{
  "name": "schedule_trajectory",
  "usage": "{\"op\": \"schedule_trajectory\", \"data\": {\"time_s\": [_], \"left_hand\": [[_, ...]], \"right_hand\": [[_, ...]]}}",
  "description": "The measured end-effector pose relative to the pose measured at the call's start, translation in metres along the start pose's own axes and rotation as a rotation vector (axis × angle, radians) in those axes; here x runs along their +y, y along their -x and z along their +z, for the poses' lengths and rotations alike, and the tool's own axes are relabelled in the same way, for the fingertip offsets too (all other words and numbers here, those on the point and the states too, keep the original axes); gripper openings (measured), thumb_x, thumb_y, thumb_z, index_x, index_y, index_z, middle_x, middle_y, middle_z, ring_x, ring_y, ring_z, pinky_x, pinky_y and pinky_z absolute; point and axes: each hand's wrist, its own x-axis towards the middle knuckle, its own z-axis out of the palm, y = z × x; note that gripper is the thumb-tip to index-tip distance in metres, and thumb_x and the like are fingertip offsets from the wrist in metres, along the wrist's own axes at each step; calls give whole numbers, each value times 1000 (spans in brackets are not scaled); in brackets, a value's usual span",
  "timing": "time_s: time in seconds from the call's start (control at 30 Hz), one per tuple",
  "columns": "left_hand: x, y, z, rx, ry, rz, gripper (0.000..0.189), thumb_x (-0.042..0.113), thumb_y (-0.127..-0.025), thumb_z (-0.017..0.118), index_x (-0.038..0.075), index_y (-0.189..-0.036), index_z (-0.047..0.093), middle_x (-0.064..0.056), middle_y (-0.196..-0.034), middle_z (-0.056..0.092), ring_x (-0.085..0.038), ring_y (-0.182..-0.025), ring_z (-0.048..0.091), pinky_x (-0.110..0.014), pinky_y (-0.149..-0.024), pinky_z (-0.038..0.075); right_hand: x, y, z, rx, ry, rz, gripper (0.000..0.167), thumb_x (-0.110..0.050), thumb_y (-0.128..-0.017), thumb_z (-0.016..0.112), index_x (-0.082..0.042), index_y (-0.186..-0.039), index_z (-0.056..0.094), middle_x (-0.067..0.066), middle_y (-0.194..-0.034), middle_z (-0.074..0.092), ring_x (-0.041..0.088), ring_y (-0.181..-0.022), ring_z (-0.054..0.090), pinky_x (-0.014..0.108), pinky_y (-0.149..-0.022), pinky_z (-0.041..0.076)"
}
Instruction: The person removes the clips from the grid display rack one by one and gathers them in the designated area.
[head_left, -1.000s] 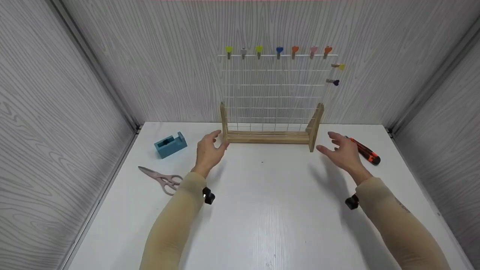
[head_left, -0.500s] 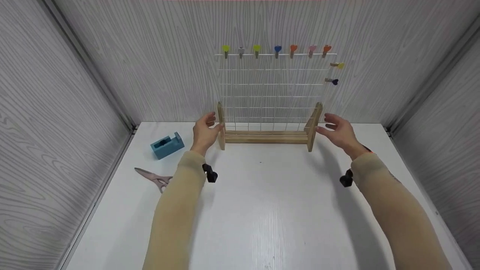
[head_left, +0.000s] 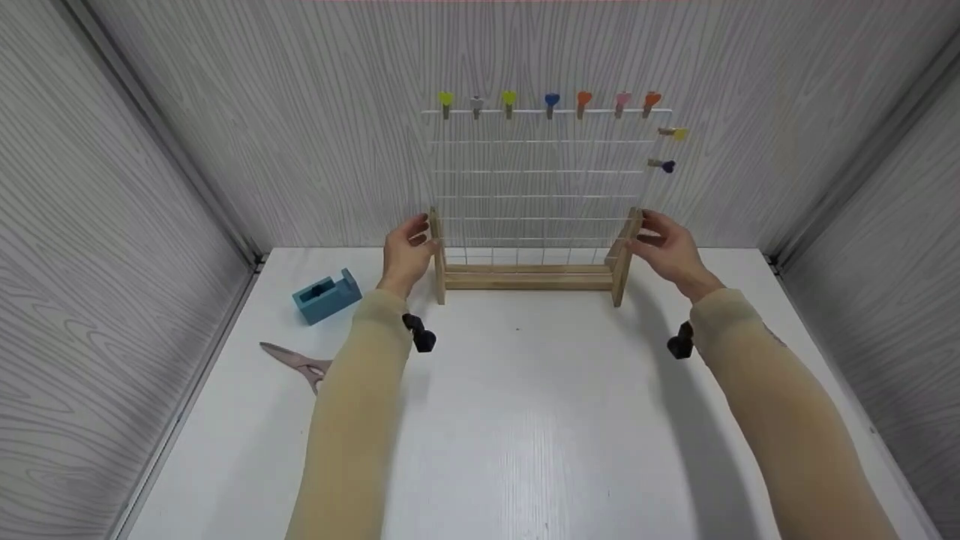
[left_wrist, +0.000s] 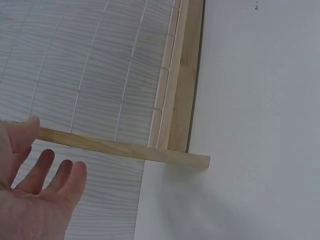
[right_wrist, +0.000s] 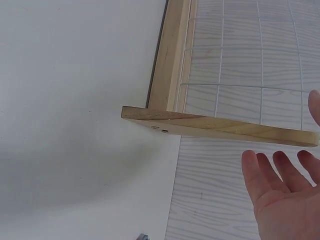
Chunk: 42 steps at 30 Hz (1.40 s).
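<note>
A white wire grid rack (head_left: 540, 196) stands upright in a wooden base (head_left: 529, 282) at the back of the table. Several heart-topped clothespins (head_left: 552, 103) line its top wire; a yellow one (head_left: 675, 133) and a dark blue one (head_left: 664, 166) sit on the right side wire. My left hand (head_left: 406, 256) is at the left wooden upright (left_wrist: 130, 150), thumb at its upper end, the other fingers loosely bent below it in the left wrist view. At the right upright (right_wrist: 215, 125), my right hand (head_left: 670, 251) has its thumb near the edge and its fingers spread apart from the wood.
A teal tape dispenser (head_left: 327, 298) and pinkish scissors (head_left: 294, 358) lie on the left of the white table (head_left: 510, 420), the scissors' handles partly hidden by the left sleeve. Grey wood-grain panels (head_left: 337, 135) surround the table. A small metal tip (right_wrist: 143, 237) shows low in the right wrist view.
Both hands have moved forward and up from beside the base to the wooden uprights. The orange and black utility knife is now hidden behind the right arm. The rack stays standing in place.
</note>
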Motion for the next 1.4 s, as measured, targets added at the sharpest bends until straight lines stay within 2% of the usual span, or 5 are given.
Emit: {"op": "schedule_trajectory", "data": {"time_s": [0.13, 0.2, 0.57, 0.93, 1.4], "left_hand": [[1, -3, 2, 2, 18, 18, 58, 4, -109, 64, 8, -166, 53, -16, -172, 55, -38, -161, 53, -44, -136, 49], [3, -5, 3, 2, 21, 8, 58, 6, -111, 62, 10, -167, 52, -14, -174, 54, -36, -163, 52, -43, -137, 48], [1, -11, 5, -13, 98, 2, 55, 5, -115, 57, 7, -169, 49, -15, -175, 52, -32, -163, 53, -40, -136, 48], [1, -16, 4, -27, 103, 19, 54, 5, -114, 60, 10, -168, 52, -15, -171, 57, -32, -158, 58, -43, -131, 55], [1, -16, 0, -65, 154, 20, 55, 3, -114, 59, 8, -169, 51, -16, -171, 56, -32, -159, 57, -44, -132, 54]], "right_hand": [[-3, -3, -1, -2, 20, -2, 74, -18, -114, 62, -11, -179, 27, 21, -182, 38, 43, -159, 52, 49, -129, 54], [-6, -5, 0, -2, 20, 3, 72, -17, -115, 61, -11, -179, 28, 21, -182, 38, 43, -158, 53, 54, -131, 54], [-11, -13, 6, 27, -64, 69, 67, -6, -113, 60, -10, -176, 37, 22, -177, 45, 42, -155, 55, 56, -129, 56], [-11, -15, 3, 75, -122, 99, 59, -7, -114, 60, -8, -171, 46, 21, -175, 48, 26, -139, 62, 49, -125, 59], [-7, -17, 3, 62, -156, 84, 60, -7, -115, 57, -7, -174, 41, 21, -178, 45, 35, -152, 55, 51, -127, 57]]}}
